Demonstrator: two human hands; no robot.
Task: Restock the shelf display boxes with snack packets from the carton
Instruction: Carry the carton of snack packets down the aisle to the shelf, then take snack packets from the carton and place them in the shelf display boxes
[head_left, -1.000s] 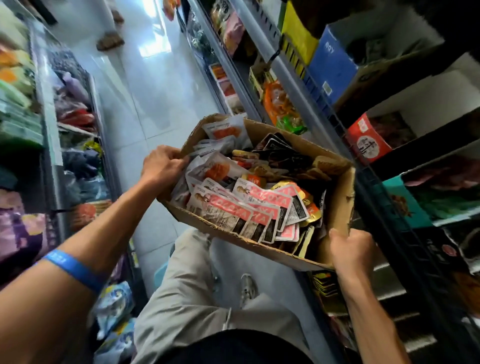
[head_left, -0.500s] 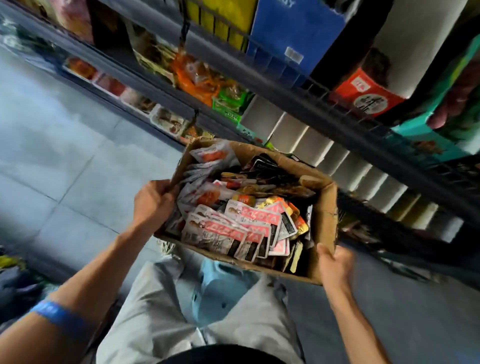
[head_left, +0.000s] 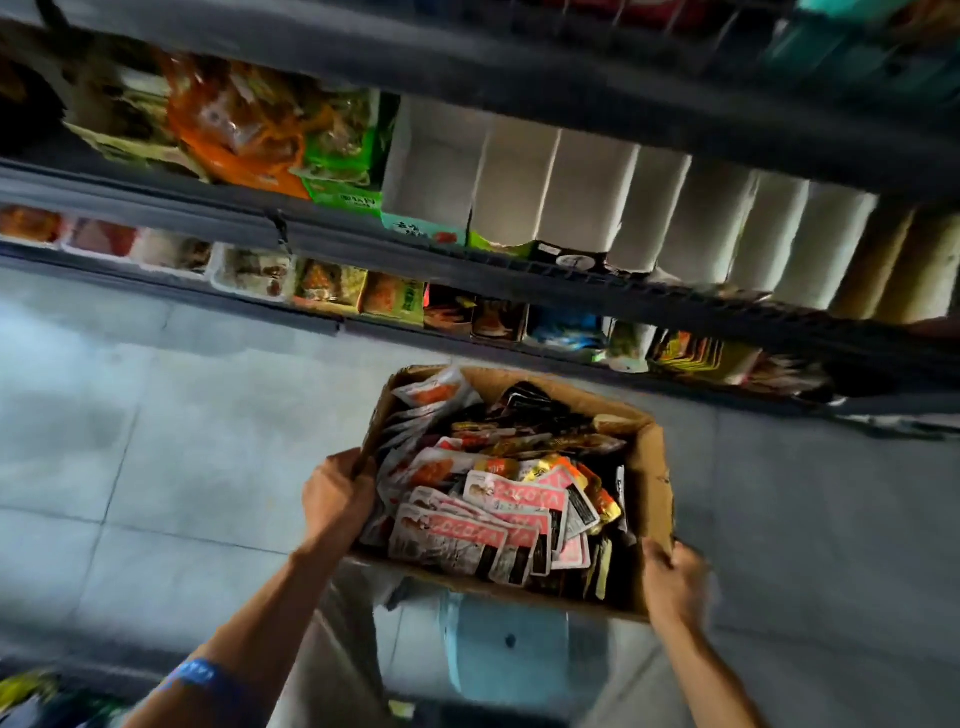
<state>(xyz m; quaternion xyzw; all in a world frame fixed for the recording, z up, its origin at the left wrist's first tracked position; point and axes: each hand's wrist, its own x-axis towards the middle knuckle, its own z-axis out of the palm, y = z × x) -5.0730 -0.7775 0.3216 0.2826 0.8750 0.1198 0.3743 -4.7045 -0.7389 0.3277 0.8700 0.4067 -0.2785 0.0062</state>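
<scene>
Carrying step: left hand (head_left: 337, 493) and right hand (head_left: 675, 584) grip the carton (head_left: 655, 467) — no packets (head_left: 467, 525) shelved. Next — set it down by the shelf (head_left: 519, 270).

Snack packets (head_left: 483, 514) in carton (head_left: 655, 467), shelf display boxes (head_left: 519, 176) beyond

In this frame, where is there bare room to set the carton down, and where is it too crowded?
Bare floor tiles lie left of the carton, between it and the bottom shelf; more floor lies to its right. The shelves are packed with display boxes. Left hand and right hand grip the carton.
</scene>
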